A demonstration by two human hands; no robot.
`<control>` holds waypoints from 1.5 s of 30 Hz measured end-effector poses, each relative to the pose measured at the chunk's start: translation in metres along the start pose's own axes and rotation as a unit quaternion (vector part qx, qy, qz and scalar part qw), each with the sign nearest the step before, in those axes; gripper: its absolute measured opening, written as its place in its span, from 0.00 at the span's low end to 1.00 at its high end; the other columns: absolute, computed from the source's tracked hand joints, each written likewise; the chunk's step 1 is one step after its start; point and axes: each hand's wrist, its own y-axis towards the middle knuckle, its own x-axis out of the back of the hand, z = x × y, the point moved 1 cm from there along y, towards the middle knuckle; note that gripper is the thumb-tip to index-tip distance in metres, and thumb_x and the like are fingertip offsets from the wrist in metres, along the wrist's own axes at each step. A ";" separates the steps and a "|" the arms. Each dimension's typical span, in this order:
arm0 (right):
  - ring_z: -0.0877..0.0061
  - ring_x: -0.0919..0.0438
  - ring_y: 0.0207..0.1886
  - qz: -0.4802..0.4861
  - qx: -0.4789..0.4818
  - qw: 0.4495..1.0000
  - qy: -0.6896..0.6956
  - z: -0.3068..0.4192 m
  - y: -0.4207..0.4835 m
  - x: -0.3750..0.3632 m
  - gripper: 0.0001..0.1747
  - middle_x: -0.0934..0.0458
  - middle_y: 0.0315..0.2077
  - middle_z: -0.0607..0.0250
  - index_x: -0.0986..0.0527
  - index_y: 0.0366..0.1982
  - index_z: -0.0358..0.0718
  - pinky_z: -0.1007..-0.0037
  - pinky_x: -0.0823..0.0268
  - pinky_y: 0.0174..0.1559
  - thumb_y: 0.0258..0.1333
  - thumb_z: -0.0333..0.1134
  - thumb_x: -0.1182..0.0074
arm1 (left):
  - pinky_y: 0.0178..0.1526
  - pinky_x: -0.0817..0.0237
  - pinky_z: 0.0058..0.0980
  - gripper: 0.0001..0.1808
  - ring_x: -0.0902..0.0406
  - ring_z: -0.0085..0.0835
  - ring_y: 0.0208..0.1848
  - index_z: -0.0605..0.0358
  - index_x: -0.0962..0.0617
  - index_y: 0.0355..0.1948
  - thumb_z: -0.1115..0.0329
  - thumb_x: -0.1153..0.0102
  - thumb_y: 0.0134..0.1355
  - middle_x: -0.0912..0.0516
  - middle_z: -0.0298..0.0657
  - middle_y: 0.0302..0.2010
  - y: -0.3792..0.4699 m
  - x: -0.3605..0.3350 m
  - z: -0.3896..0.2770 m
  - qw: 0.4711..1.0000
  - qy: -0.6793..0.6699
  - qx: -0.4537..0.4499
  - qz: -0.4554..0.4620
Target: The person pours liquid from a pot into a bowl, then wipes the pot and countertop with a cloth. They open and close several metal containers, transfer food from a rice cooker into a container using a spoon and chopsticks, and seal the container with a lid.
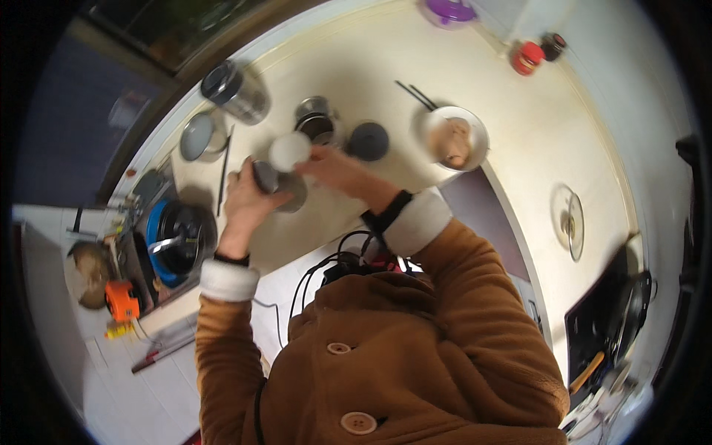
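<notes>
My left hand (pixel 247 203) is wrapped around a dark-topped cylindrical container (pixel 267 177) above the counter. With its fingertips my right hand (pixel 328 167) grips a round white lid-like disc (pixel 290 152), blurred, just above and beside that container. Behind the disc stands an open metal container with a dark inside (pixel 318 127). A round dark lid (pixel 368 141) lies to its right. Farther right, a white bowl (pixel 479 139) holds pale pinkish food (pixel 457 143), with black chopsticks (pixel 416 94) beside its rim.
A steel canister (pixel 245 100) and a pot (pixel 199 137) stand at the back left, near the sink with a blue-rimmed basin (pixel 156 245). A glass lid (pixel 575 227) lies on the right counter (pixel 534 128), before a black cooktop (pixel 591 317). A red-lidded jar (pixel 527 58) stands by the wall.
</notes>
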 end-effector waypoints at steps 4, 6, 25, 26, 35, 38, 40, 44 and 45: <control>0.81 0.26 0.33 -0.059 -0.031 0.997 0.037 0.003 -0.002 0.032 0.18 0.22 0.33 0.71 0.22 0.44 0.38 0.76 0.32 0.33 0.58 0.43 0.40 | 0.48 0.29 0.40 0.44 0.24 0.51 0.47 0.57 0.28 0.56 0.51 0.25 0.37 0.26 0.52 0.45 -0.006 0.000 -0.009 0.997 -0.015 0.009 -0.070; 0.82 0.26 0.32 -0.101 -0.026 0.993 0.056 0.006 -0.006 0.044 0.18 0.23 0.33 0.72 0.23 0.42 0.38 0.76 0.32 0.32 0.56 0.42 0.38 | 0.46 0.28 0.39 0.43 0.23 0.49 0.45 0.57 0.30 0.58 0.54 0.26 0.40 0.25 0.52 0.46 -0.011 0.004 -0.001 0.994 -0.067 -0.020 -0.087; 0.52 0.21 0.46 -0.011 0.102 0.773 -0.626 0.065 0.032 -0.107 0.43 0.25 0.46 0.46 0.28 0.54 0.40 0.60 0.27 0.46 0.35 0.53 0.29 | 0.67 0.44 0.57 0.29 0.33 0.45 0.67 0.47 0.31 0.64 0.43 0.59 0.69 0.28 0.41 0.64 -0.001 -0.080 0.143 0.338 -0.922 0.176 0.075; 0.51 0.20 0.45 -0.023 0.095 0.780 -0.619 0.068 0.031 -0.106 0.41 0.24 0.45 0.47 0.27 0.52 0.39 0.61 0.27 0.45 0.35 0.52 0.30 | 0.65 0.40 0.57 0.29 0.34 0.46 0.66 0.49 0.33 0.65 0.45 0.61 0.71 0.29 0.46 0.64 0.008 -0.083 0.143 0.308 -0.936 0.141 0.096; 0.81 0.26 0.22 -0.179 -0.112 0.972 -0.108 0.053 -0.005 -0.039 0.29 0.23 0.29 0.68 0.26 0.48 0.38 0.84 0.42 0.18 0.50 0.50 0.36 | 0.63 0.35 0.56 0.31 0.42 0.61 0.67 0.60 0.39 0.66 0.48 0.54 0.72 0.41 0.57 0.67 0.086 -0.119 0.139 0.283 -0.926 0.247 0.042; 0.82 0.25 0.20 -0.198 -0.198 0.960 0.013 0.023 -0.018 -0.006 0.25 0.23 0.27 0.71 0.27 0.49 0.44 0.87 0.49 0.14 0.54 0.50 0.39 | 0.61 0.32 0.52 0.32 0.39 0.60 0.63 0.58 0.40 0.67 0.51 0.50 0.70 0.41 0.56 0.67 0.090 -0.111 0.132 0.308 -0.901 0.304 0.006; 0.81 0.24 0.19 -0.239 -0.225 0.944 0.036 0.003 -0.025 0.010 0.23 0.22 0.27 0.71 0.27 0.48 0.46 0.88 0.49 0.13 0.56 0.50 0.40 | 0.59 0.30 0.48 0.32 0.35 0.55 0.61 0.58 0.39 0.66 0.53 0.47 0.68 0.38 0.54 0.65 0.076 -0.097 0.129 0.456 -0.840 0.293 0.036; 0.79 0.21 0.21 -0.179 -0.189 0.951 0.168 -0.033 -0.026 0.028 0.19 0.20 0.28 0.69 0.25 0.46 0.48 0.88 0.51 0.11 0.60 0.52 0.43 | 0.51 0.28 0.41 0.30 0.27 0.41 0.53 0.55 0.30 0.62 0.60 0.37 0.59 0.28 0.45 0.56 0.013 -0.064 0.107 0.839 -0.505 -0.018 -0.201; 0.79 0.21 0.21 -0.200 -0.210 0.942 0.170 -0.043 -0.026 0.033 0.20 0.20 0.28 0.69 0.25 0.46 0.48 0.88 0.51 0.11 0.60 0.53 0.43 | 0.50 0.29 0.40 0.29 0.26 0.40 0.52 0.55 0.28 0.60 0.62 0.35 0.57 0.26 0.43 0.55 -0.009 -0.056 0.103 0.879 -0.364 -0.166 -0.259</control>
